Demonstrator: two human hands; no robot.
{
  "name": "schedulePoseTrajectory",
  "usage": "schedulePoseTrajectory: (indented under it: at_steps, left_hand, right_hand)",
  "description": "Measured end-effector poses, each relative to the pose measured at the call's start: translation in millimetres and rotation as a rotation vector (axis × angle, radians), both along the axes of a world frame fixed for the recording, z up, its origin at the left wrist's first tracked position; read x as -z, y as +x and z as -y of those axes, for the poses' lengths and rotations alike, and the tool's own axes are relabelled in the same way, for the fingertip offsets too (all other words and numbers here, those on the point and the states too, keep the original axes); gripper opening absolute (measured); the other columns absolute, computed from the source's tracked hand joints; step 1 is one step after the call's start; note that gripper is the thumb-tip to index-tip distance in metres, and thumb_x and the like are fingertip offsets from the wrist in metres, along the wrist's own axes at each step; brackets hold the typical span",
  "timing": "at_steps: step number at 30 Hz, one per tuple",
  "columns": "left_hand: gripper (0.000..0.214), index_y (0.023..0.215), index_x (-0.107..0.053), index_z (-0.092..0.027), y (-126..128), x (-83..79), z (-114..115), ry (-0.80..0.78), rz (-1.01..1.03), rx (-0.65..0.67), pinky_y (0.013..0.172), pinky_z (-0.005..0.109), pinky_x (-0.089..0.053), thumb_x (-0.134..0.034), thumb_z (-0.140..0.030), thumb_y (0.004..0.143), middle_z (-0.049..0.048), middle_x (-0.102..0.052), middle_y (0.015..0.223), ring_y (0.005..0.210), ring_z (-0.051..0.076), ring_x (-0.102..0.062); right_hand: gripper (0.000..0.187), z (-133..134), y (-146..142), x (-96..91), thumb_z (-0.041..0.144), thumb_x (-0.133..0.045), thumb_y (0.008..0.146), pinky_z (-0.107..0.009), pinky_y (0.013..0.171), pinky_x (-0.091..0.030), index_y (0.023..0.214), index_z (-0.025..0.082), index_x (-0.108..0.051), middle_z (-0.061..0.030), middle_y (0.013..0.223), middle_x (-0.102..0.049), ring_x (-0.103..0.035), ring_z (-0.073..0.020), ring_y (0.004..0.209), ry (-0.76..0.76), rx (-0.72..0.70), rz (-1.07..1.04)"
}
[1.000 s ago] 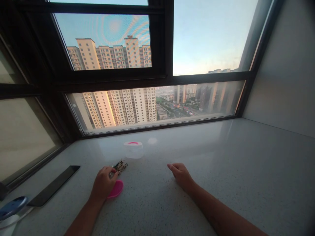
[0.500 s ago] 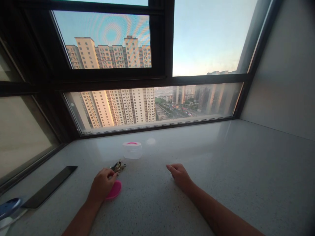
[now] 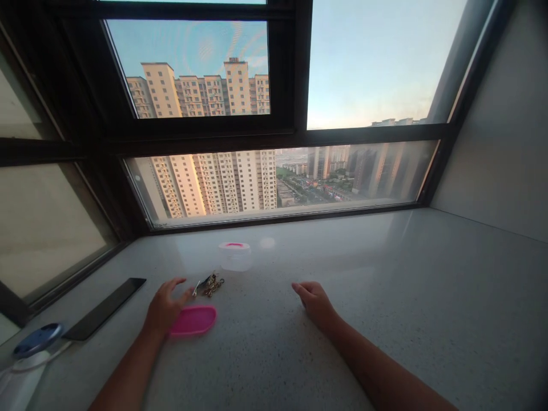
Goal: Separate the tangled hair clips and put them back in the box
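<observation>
Left hand [image 3: 165,308], head view: fingers spread and lifted, palm down, gripping nothing. Its heel sits on the left end of the pink lid [image 3: 194,320], which lies flat on the speckled counter [image 3: 385,297]. The thumb tip points at a small bunch of metal clips [image 3: 208,284] just beyond the lid and looks close to touching them; contact is unclear.

Right hand [image 3: 315,299]: palm down on the counter, fingers loosely extended and pointing left, empty, well apart from the lid and clips.

A clear round tub [image 3: 234,256] with a pink top stands just behind the clips, near the window frame [image 3: 295,136]. A flat black strip [image 3: 105,308] lies on the counter left of the left hand. A blue-capped white object [image 3: 36,339] sits at the bottom-left corner, partly cut off.
</observation>
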State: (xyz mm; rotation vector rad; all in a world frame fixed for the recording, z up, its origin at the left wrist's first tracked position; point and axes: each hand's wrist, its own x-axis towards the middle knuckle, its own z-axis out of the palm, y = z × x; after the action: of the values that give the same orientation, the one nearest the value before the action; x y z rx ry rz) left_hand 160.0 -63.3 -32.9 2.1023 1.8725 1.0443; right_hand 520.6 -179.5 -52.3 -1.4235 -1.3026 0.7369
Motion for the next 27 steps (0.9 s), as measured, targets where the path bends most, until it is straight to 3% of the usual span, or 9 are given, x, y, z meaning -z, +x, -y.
schedulePoseTrajectory:
  at_steps: [2, 8, 15, 20, 27]
  left_hand:
    - [0.054, 0.108, -0.061, -0.014, -6, 1.4, -4, -0.125, 0.125, -0.01, 0.098, 0.042, -0.038, -0.052, -0.053, 0.071, 0.0154, -0.057, 0.124, 0.118, 0.032, -0.049]
    - [0.054, 0.118, -0.058, -0.016, 9, 7.2, -26, -0.187, 0.145, 0.109, 0.104, 0.035, -0.034, -0.046, -0.051, 0.078, 0.0116, -0.054, 0.131, 0.124, 0.025, -0.047]
    - [0.055, 0.113, -0.062, -0.014, 35, 13.5, -54, -0.246, 0.128, 0.268, 0.098, 0.04, -0.041, -0.054, -0.05, 0.073, 0.0126, -0.065, 0.117, 0.112, 0.029, -0.057]
    - [0.045, 0.105, -0.068, -0.018, 45, 12.4, -49, -0.242, 0.088, 0.394, 0.107, 0.04, -0.03, -0.061, -0.042, 0.068, 0.0088, -0.06, 0.125, 0.123, 0.028, -0.047]
    - [0.041, 0.106, -0.068, -0.018, 65, 9.8, -23, -0.256, 0.064, 0.493, 0.107, 0.04, -0.032, -0.059, -0.035, 0.07, 0.0081, -0.061, 0.124, 0.123, 0.027, -0.048]
  right_hand:
    - [0.04, 0, 0, 0.5, 0.045, -0.044, 0.078, -0.025, 0.045, -0.015, 0.05, 0.022, -0.026, 0.0068, 0.046, -0.019, -0.019, -0.0083, 0.044, -0.001, -0.003, -0.004]
    - [0.04, -1, 3, 3.6, 0.044, -0.046, 0.078, -0.025, 0.045, -0.015, 0.05, 0.022, -0.027, 0.0064, 0.047, -0.019, -0.019, -0.0083, 0.044, 0.005, -0.036, -0.014]
    - [0.041, -3, 3, 4.7, 0.044, -0.046, 0.078, -0.024, 0.045, -0.015, 0.05, 0.022, -0.027, 0.006, 0.047, -0.019, -0.019, -0.0085, 0.045, 0.01, -0.049, -0.014]
    - [0.041, -3, 3, 4.3, 0.045, -0.045, 0.079, -0.024, 0.044, -0.014, 0.05, 0.022, -0.025, 0.0059, 0.047, -0.018, -0.018, -0.0085, 0.045, 0.003, -0.053, -0.012]
    - [0.041, -3, 4, 4.5, 0.045, -0.046, 0.078, -0.025, 0.045, -0.015, 0.051, 0.022, -0.025, 0.006, 0.049, -0.018, -0.017, -0.0084, 0.046, 0.011, -0.059, -0.002]
